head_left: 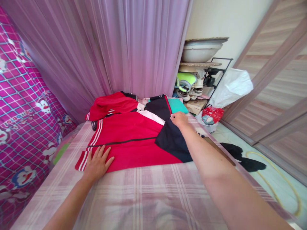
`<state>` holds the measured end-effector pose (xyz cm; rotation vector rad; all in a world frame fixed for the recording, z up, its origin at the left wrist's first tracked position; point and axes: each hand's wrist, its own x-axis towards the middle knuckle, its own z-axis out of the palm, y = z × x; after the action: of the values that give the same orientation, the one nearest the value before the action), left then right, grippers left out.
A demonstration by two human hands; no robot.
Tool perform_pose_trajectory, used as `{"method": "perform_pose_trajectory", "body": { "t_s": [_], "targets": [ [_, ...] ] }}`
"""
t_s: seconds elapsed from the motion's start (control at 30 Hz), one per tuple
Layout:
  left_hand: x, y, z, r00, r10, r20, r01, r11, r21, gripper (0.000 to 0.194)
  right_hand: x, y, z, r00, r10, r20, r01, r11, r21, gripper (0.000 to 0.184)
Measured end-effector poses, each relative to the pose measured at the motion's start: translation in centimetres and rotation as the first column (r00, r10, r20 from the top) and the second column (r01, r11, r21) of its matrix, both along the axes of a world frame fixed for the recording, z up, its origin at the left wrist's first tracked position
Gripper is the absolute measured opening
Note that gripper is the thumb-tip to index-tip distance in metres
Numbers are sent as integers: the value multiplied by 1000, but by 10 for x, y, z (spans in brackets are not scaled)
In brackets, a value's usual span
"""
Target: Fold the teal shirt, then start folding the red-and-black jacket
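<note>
A red, white and black track jacket (124, 153) lies spread on the bed, its dark zip line running across it. My left hand (99, 161) rests flat on the red fabric beside the striped cuff, fingers spread. At the dark collar end, my right hand (179, 119) is pinched on the jacket's edge near a red trim; my forearm hides part of the black section. Behind it lies another red garment part (112, 103) with a black end, bunched near the curtain; I cannot tell whether it belongs to the same jacket. A turquoise item (177, 105) sits beyond my right hand.
A plaid sheet (134, 198) covers the bed. Purple curtains (141, 48) hang behind it, with a pink patterned cloth (26, 127) at left. On the right stand a shoe rack (222, 75) topped by basins (202, 51), plastic bags (232, 88) and a wooden wardrobe (271, 86).
</note>
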<state>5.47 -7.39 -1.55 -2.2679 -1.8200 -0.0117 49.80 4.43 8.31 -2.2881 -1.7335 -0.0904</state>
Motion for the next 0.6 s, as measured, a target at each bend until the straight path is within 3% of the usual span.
{"method": "perform_pose_trajectory", "body": {
  "t_s": [0.07, 0.13, 0.2, 0.3, 0.37, 0.43, 0.5, 0.6],
  "targets": [
    [-1, 0, -2, 1000, -8, 26, 7, 1000, 20, 61, -25, -5, 3, 988, 156, -19, -152, 979, 136, 27],
    [-3, 1, -4, 998, -26, 52, 24, 999, 41, 60, -52, -22, 1, 908, 419, -11, -404, 881, 245, 27],
    [-6, 2, -6, 995, -40, 93, 34, 998, 59, 58, -75, -49, -7, 748, 663, -23, -649, 739, 179, 23],
    [-10, 4, -7, 979, -34, 201, 14, 995, 97, 53, -86, -92, -24, 617, 781, -94, -783, 621, 15, 22],
    [-7, 6, -3, 962, -27, 272, -11, 991, 137, 51, -77, -114, -33, 626, 772, -107, -779, 626, -38, 31],
    [6, 9, 7, 952, -52, 301, 0, 986, 169, 50, -59, -128, -39, 679, 727, -100, -733, 678, -52, 40],
    [29, 13, 21, 951, -140, 276, 90, 978, 187, 48, -37, -136, -44, 745, 660, -97, -666, 745, -50, 46],
    [79, 27, 44, 923, -349, 160, 317, 928, 193, 50, -5, -144, -51, 810, 579, -91, -585, 808, -64, 51]
  ]
}}
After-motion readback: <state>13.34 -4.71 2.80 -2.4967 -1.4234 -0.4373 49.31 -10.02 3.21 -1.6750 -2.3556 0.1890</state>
